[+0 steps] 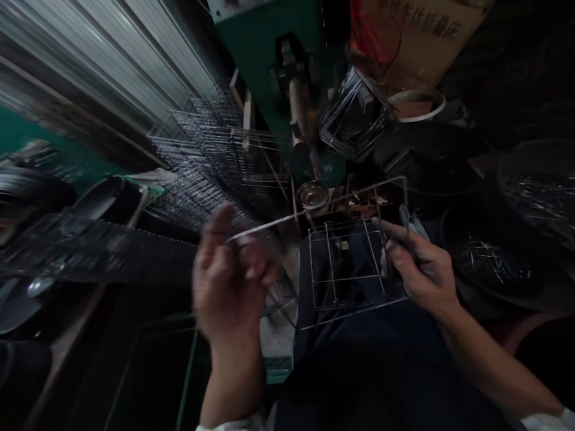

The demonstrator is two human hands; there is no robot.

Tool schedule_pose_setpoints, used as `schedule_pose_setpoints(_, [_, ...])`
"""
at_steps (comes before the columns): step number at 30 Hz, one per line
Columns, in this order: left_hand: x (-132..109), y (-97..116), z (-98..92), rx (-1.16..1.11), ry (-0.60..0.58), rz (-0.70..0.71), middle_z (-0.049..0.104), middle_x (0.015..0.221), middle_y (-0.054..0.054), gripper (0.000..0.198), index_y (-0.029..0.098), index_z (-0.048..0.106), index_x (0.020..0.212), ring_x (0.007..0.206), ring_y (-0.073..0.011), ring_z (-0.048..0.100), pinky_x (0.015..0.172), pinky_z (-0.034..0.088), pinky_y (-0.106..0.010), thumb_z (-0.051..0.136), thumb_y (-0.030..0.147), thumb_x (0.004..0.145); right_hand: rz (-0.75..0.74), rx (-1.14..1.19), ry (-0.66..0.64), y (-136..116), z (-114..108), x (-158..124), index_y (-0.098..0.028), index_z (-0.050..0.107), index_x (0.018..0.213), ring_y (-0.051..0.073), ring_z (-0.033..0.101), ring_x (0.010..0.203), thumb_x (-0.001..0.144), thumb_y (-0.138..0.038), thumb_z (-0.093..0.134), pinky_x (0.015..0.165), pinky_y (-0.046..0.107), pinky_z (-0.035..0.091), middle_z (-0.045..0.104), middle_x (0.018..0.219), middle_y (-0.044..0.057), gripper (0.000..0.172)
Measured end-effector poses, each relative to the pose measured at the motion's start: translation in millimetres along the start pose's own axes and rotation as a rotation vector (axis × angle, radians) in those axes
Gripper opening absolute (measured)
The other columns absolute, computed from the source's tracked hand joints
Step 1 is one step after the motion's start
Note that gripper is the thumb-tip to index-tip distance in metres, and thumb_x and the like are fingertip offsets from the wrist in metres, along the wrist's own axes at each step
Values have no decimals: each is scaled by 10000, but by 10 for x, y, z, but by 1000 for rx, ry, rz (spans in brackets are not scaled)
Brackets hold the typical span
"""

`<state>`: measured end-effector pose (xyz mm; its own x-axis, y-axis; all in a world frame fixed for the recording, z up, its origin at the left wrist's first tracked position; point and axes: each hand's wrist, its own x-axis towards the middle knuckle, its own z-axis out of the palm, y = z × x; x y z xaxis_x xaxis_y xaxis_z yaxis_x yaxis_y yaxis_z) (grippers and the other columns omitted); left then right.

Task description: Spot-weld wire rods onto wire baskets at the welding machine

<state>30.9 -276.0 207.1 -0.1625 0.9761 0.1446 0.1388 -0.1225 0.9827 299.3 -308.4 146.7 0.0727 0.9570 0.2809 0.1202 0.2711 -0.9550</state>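
Corrugated metal point(112, 54) slopes behind, at eleven o'clock; the wire frame point(333, 279) lies at nine o'clock from the right hand point(420, 269), pinched by its edge; the half-curled left hand point(231, 269) meets a thin rod point(269, 225) slanting toward two o'clock, its hold too blurred to tell

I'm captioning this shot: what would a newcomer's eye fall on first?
Probably the wire frame just right of centre, gripped by the right hand, with the blurred left hand across from it. Next, the green machine at top centre and the wire grids stacked to its left.
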Motion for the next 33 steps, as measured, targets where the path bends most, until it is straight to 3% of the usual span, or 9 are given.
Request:
schedule_pose_setpoints(3, [30, -419, 373, -123, -204, -103, 661, 1056, -50, 652, 290, 453, 1427, 697, -136, 640, 599, 574, -263, 666, 489, 844, 239, 51, 100, 276, -78, -70, -250, 431, 1492, 130, 508, 484, 994, -445, 542, 374, 223, 403, 555, 673, -27, 546])
schedule_pose_setpoints(5, [11, -747, 483, -29, -243, -167, 689, 1096, -71, 632, 225, 507, 1402, 803, -175, 676, 699, 587, -296, 689, 424, 830, 299, -35, 111, 467, -143, -83, -231, 362, 1533, 126, 482, 453, 977, -468, 541, 373, 240, 419, 585, 705, -18, 631])
schedule_pose_setpoints(7, [-4, -1001, 501, 104, -253, -165, 707, 1115, -93, 600, 172, 542, 1381, 899, -220, 688, 810, 582, -348, 664, 397, 839, 262, -239, 121, 599, -205, -74, -229, 421, 1508, 146, 543, 506, 962, -473, 545, 469, 296, 517, 650, 834, 32, 610])
schedule_pose_setpoints(9, [-4, -1129, 474, 229, -276, -107, 703, 1157, -105, 574, 162, 540, 1391, 997, -246, 678, 909, 554, -381, 623, 360, 859, 184, -450, 111, 653, -254, -53, -225, 508, 1454, 223, 664, 737, 964, -455, 530, 657, 372, 589, 683, 1042, 95, 542])
schedule_pose_setpoints(13, [3, -1114, 401, 422, -376, 7, 684, 1174, -99, 531, 173, 536, 1399, 1087, -238, 646, 992, 508, -387, 562, 273, 878, 103, -638, 14, 627, -302, -32, -199, 557, 1394, 307, 619, 1141, 986, -389, 458, 928, 465, 550, 640, 1278, 121, 461])
schedule_pose_setpoints(19, [-93, -1130, 357, 540, -460, 59, 667, 1133, -130, 523, 128, 489, 1430, 1064, -229, 633, 975, 514, -396, 488, 260, 924, 125, -710, -59, 664, -337, -169, -173, 532, 1401, 289, 642, 1103, 988, -374, 444, 977, 463, 527, 636, 1292, 130, 468])
schedule_pose_setpoints(26, [-149, -1261, 239, 642, -543, -23, 515, 1452, -140, 547, 216, 356, 1525, 1363, -295, 475, 1098, 429, -476, 382, 382, 1004, 200, -424, -10, 1013, -395, -370, -203, 508, 1448, 278, 534, 1276, 1009, -429, 477, 1040, 416, 464, 564, 1412, 102, 494])
schedule_pose_setpoints(30, [-78, -1230, 99, 590, -729, -25, 372, 1567, -133, 821, 284, 209, 1572, 1430, -351, 385, 1114, 408, -515, 591, 546, 895, 338, -177, -193, 1029, -502, -450, -252, 317, 1568, 211, 627, 948, 979, -512, 531, 785, 314, 532, 610, 1261, 86, 679])
schedule_pose_setpoints(33, [-86, -1244, 36, 484, -789, -45, 499, 1458, -173, 1194, 249, 30, 1590, 1330, -370, 500, 1094, 419, -550, 781, 574, 720, 380, -19, -261, 932, -485, -435, -270, 170, 1602, 144, 520, 728, 920, -525, 636, 656, 252, 466, 578, 950, 5, 865])
